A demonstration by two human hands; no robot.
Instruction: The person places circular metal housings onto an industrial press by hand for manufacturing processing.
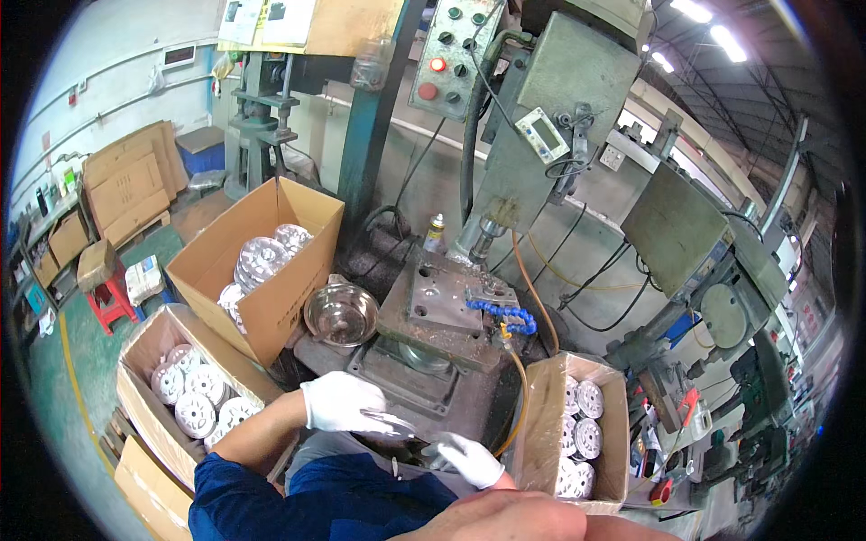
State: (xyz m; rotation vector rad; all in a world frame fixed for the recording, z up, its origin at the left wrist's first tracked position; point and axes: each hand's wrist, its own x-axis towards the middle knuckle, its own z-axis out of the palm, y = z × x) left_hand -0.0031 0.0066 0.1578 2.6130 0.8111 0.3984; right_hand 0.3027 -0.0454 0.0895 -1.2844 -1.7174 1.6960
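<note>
Fingers of the white-gloved left hand [343, 402] are closed on a thin, round, silver-coloured metal disc [390, 425], held low over the person's lap, at the near side of the machine. The white-gloved right hand [469, 460] is just beside it, fingers bent toward the disc; whether they grip anything cannot be told.

Largest is the grey-green metal drilling machine [577, 86], rising beyond the hands. Left of it stands a tall, open, brown cardboard box [284, 316] with shiny, round, silver metal parts [262, 260] inside. Nearer the person, on the left, a lower open cardboard box [149, 424] holds more such parts, and on the right a narrow open cardboard box [538, 406] has them stacked in two rows. A grey metal control box [456, 54] with red and dark buttons hangs at the top, left of the machine head.

Under the spindle lies a flat, grey metal fixture plate [442, 293]. A round, shiny steel bowl [338, 329] sits left of the plate. Smaller are a bright blue segmented hose [505, 313], curving at the plate's right, and a yellow-and-white spray can [435, 234] behind it.
</note>
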